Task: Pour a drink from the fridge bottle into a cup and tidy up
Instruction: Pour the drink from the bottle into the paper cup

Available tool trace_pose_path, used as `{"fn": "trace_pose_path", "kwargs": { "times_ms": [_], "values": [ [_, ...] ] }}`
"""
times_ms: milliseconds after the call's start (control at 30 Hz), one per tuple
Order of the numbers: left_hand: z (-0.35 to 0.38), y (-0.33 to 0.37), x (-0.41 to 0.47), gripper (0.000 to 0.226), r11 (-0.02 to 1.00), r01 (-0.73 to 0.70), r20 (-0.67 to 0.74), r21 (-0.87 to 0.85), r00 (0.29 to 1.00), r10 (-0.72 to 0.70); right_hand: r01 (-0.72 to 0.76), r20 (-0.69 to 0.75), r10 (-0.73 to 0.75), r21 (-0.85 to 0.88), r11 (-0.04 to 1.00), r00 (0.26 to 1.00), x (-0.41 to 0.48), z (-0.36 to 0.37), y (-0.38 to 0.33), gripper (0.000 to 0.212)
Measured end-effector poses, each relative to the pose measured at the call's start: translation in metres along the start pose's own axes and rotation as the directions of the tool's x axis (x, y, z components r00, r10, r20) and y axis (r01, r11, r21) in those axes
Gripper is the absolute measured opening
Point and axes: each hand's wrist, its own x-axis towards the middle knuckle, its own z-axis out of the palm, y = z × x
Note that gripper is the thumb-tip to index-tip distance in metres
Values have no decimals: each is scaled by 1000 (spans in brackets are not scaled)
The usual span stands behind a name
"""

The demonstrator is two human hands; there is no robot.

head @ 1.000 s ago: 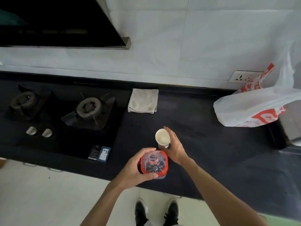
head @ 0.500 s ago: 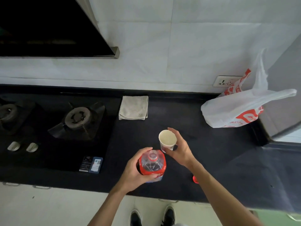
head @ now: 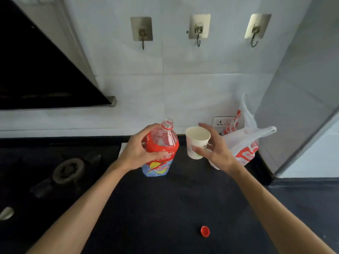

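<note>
My left hand [head: 141,152] grips the upper body of a clear plastic bottle [head: 162,149] with a red label; the bottle is uncapped and held upright above the black counter [head: 165,208]. Right beside it, my right hand [head: 214,147] holds a white paper cup [head: 197,142] by its side, mouth up and slightly tilted toward me. The cup looks empty inside. The bottle's red cap [head: 205,231] lies on the counter near the front, between my forearms.
A gas hob with a burner [head: 68,170] fills the counter's left part. A white and red plastic bag [head: 245,145] sits behind my right hand by a wall socket [head: 222,122]. A range hood [head: 45,70] hangs upper left; three wall hooks [head: 199,32] above.
The view has tilted up toward the wall. Both hands have lifted, raising bottle and cup off the counter; the cup and bottle now sit side by side, and the red cap shows.
</note>
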Motion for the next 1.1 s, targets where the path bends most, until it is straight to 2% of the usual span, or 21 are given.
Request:
{"fn": "trace_pose_path", "kwargs": {
  "times_ms": [167, 267, 367, 700, 1100],
  "values": [
    [-42, 67, 60, 79, 948, -124, 117, 292, 989, 94, 61, -4, -60, 43, 997, 998, 33, -36, -38, 68],
    [-56, 101, 89, 85, 829, -188, 213, 527, 973, 86, 87, 19, -86, -1, 996, 996, 47, -51, -52, 68],
    [-63, 127, 106, 85, 717, -262, 286, 645, 954, 92, 107, 57, -104, -61, 992, 993, 57, -61, -62, 69],
    [-75, 164, 133, 88, 487, -365, 427, 794, 904, -20, 134, 139, -118, -117, 984, 983, 67, -73, -72, 68],
    [-81, 193, 142, 85, 347, -423, 491, 837, 860, -138, 192, 197, -158, -167, 967, 968, 75, -69, -79, 71]
  ]
}}
